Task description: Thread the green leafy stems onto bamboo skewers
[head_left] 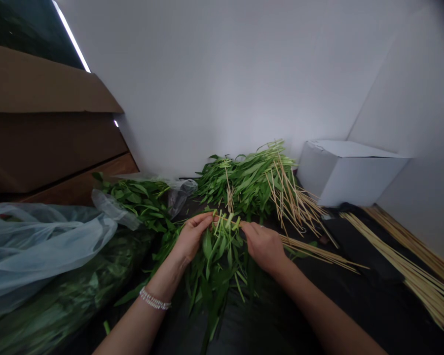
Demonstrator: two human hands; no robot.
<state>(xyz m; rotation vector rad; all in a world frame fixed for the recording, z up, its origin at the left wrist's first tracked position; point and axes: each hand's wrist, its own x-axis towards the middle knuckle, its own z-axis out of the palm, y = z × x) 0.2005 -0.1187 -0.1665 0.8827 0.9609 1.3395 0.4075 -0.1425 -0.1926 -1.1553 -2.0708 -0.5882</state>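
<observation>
In front of me, a thin bamboo skewer runs crosswise through the cut stems (227,222) of several leafy greens. Their long leaves (216,266) hang down below it. My left hand (192,239) is closed in a pinch at the skewer's left end, beside the leftmost stem. My right hand (264,246) has its fingers wrapped round the right end, close to the last stem. Loose skewers (321,254) stretch out to the right from behind my right hand; I cannot tell whether any of them are in its grip.
Behind my hands lies a heap of greens (244,182) with skewers (288,192) sticking out. More skewers (403,261) lie at right, near a white box (325,170). Bagged greens (136,197), a plastic bag (48,246) and a cardboard box (48,148) are at left.
</observation>
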